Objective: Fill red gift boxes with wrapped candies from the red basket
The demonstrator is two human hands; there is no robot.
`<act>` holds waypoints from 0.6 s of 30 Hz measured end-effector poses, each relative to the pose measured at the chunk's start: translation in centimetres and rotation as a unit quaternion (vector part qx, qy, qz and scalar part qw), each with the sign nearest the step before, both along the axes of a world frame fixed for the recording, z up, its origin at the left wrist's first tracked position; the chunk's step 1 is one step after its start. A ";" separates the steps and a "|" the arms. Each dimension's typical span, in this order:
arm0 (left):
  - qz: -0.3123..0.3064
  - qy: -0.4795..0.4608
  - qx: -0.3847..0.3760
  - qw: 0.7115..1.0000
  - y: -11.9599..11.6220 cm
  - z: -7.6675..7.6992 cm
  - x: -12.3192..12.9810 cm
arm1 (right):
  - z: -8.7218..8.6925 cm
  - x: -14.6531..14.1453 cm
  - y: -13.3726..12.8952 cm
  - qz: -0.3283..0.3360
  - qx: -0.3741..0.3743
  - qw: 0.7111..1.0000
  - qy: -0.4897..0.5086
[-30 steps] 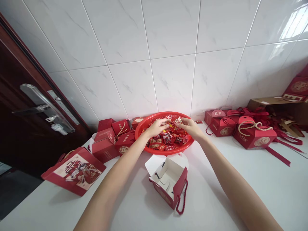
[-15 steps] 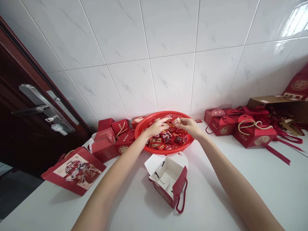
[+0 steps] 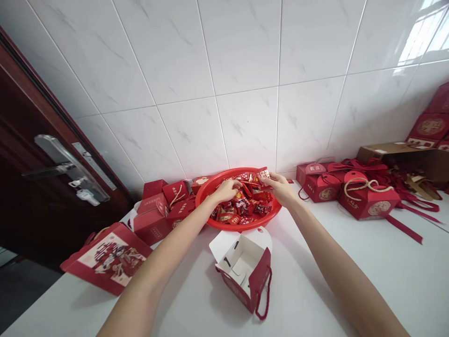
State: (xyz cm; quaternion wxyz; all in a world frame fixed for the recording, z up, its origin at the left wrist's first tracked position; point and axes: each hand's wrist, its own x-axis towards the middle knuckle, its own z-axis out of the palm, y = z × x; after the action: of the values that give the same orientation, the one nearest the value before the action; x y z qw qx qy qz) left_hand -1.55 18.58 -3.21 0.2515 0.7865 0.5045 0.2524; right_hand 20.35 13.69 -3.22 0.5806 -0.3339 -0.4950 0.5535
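Note:
A red plastic basket (image 3: pixel 242 228) full of wrapped candies (image 3: pixel 242 207) stands against the wall. My left hand (image 3: pixel 226 191) is over its left half, fingers curled down among the candies; what they grip is hidden. At the basket's right rim, my right hand (image 3: pixel 279 189) pinches a red and cream candy packet (image 3: pixel 264 174) between thumb and fingers. Directly in front of the basket is a red gift box (image 3: pixel 242 276) with its lid flaps spread and a white interior. A twisted red cord handle (image 3: pixel 268 299) hangs from its right side.
Several closed red boxes (image 3: pixel 152 217) are grouped left of the basket, with a picture-printed red box (image 3: pixel 112 260) nearer me. Rope-tied boxes (image 3: pixel 370 199), red ribbons and a cardboard carton (image 3: pixel 382 149) lie right. A dark door (image 3: pixel 21 187) borders the table's left.
My left hand's fingers have curled down into the candies from a more outstretched pose. My right hand still holds the packet, now raised slightly and shifted right. The view has tilted a little.

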 end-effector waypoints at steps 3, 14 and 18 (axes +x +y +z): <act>-0.019 0.042 0.002 0.999 0.1 0.5 -0.2 | 0.1 -0.1 0.0 -0.004 -0.003 1.000 0.005; -0.220 0.214 -0.052 0.950 -1.1 -0.9 6.1 | 0.4 -0.3 0.0 -0.007 -0.025 0.999 0.021; -0.201 0.191 -0.058 0.959 -1.0 -1.3 6.3 | 0.4 -0.3 0.1 -0.005 -0.021 0.999 0.033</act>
State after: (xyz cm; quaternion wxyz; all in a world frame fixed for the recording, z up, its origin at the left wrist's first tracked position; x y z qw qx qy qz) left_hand 4.74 17.55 -4.52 0.2411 0.8894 0.3881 0.0121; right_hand 20.07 13.77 -2.82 0.5922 -0.3301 -0.4625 0.5713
